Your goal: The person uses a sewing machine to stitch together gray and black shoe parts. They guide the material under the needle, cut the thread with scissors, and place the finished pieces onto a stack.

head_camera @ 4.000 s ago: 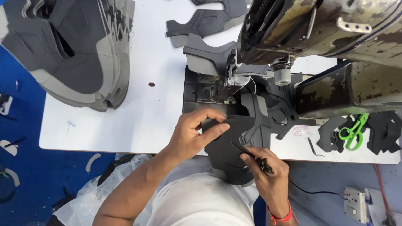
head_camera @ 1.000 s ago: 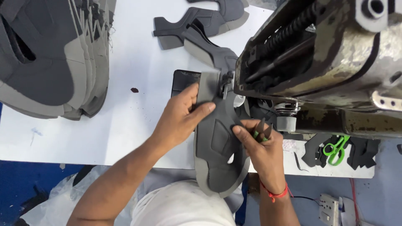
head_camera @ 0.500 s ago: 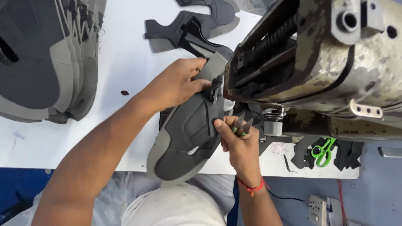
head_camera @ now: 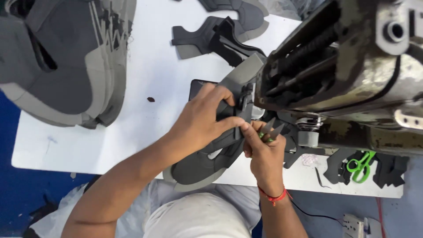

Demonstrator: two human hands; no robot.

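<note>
My left hand [head_camera: 200,121] lies flat w/ fingers spread, pressing the grey shoe upper piece [head_camera: 207,165] down at the sewing machine [head_camera: 343,75]. My right hand [head_camera: 262,152] sits just beside it, fingertips touching the left's, pinching the piece's edge & gripping small thread snips [head_camera: 272,131] w/ blades pointing up. The piece runs from under the machine head to the near edge of the white table [head_camera: 150,70], overhanging my lap. Stack of grey uppers [head_camera: 61,57] far left, more cut pieces [head_camera: 220,35] above, green scissors [head_camera: 360,165] right
</note>
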